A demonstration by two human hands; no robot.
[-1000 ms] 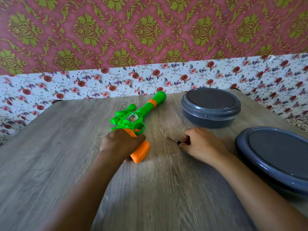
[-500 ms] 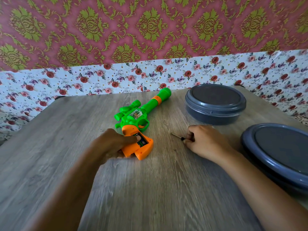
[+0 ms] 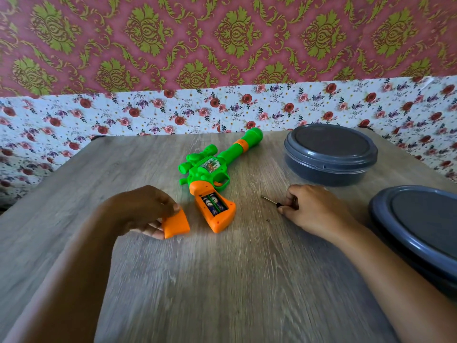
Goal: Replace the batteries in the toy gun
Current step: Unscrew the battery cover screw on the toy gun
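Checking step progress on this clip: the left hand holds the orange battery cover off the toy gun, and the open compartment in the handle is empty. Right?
Not quite. The head view shows the left hand holding the orange battery cover off the toy gun, but the compartment is not empty: two batteries sit in it.

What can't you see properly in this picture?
- Head view: what is in the grey lidded tub; its lid covers it.
- The second grey tub: cut off by the right edge.
- The screwdriver handle: wrapped in the right hand.
- The batteries in the toy gun: labels too small.
- The tiny screw: barely a speck.
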